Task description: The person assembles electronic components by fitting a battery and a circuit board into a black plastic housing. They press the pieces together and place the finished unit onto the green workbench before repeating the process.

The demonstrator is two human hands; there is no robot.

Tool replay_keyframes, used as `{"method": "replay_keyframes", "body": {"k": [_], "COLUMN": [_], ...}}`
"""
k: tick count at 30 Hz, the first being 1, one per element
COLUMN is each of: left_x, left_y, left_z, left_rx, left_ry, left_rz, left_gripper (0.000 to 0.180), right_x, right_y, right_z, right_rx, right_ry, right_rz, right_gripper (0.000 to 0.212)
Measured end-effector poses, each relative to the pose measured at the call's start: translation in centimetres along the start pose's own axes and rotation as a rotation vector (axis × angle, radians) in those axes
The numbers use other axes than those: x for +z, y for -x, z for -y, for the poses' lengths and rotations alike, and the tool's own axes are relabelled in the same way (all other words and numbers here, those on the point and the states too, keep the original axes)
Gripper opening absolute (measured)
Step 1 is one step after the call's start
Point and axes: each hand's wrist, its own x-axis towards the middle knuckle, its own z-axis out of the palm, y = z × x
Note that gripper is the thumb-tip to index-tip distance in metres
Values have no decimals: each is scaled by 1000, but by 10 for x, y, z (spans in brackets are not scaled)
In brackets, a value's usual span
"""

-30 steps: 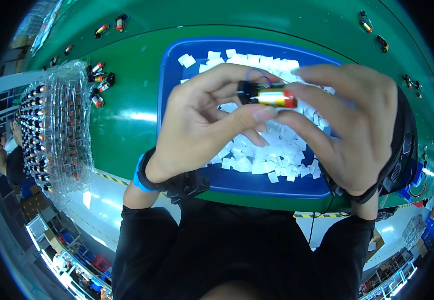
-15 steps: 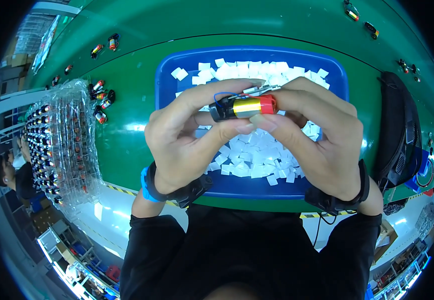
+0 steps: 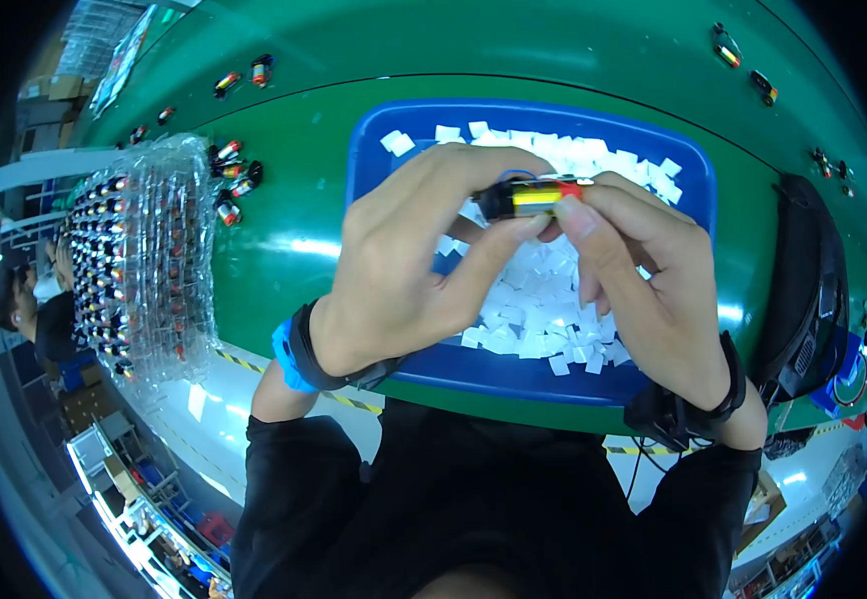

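While the left hand (image 3: 404,250) and the right hand (image 3: 658,290) meet above the blue tray (image 3: 493,374), they hold a small battery (image 3: 533,200) between them, a bit to the 12 o'clock side of the tray's middle. Its black end points to 9 o'clock and its red end to 3. The left thumb and first finger bend in close around the black end. The right thumb and first finger pinch the red end, and the other right fingers curl loosely below. A thin blue wire (image 3: 517,174) loops over the top. Something pale lies along the top edge, but I cannot tell what it is. The step in hand looks like careful finger work on this battery. The next move seems to call for a firm left grip and a light right pinch, since the wire looks easy to bend.

Under the hands, many white squares (image 3: 528,290) lie in the tray, which sits on a green table (image 3: 279,295). Counting from the tray, a clear pack (image 3: 169,260) full of batteries is at 9 o'clock and a black bag (image 3: 811,290) at 3. Loose batteries (image 3: 228,209) lie beside the pack, with more at 10 and between 1 and 2. Farthest off, at 9 o'clock, another person (image 3: 54,324) shows behind the pack.
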Motion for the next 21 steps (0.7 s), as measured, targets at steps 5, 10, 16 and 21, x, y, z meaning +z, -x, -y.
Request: {"method": "replay_keyframes", "body": {"k": [5,10,16,21], "left_x": [-13,-70,-172,-216], "left_y": [-20,-107,-94,8], "left_z": [10,108,227,148], "left_rx": [56,-477,406,-357], "left_ry": [-151,-215,-1121,-1180], "left_rz": [151,120,-149,114], "left_gripper": [32,36,45,49], "right_x": [0,4,-8,-7], "right_y": [-2,2,4,0], "right_z": [3,10,10,6], "right_rx": [84,-33,-233,-193], "right_ry": [-109,122,264,276], "right_rz": [-36,18,25,-33], "right_gripper": [29,38,40,30]}}
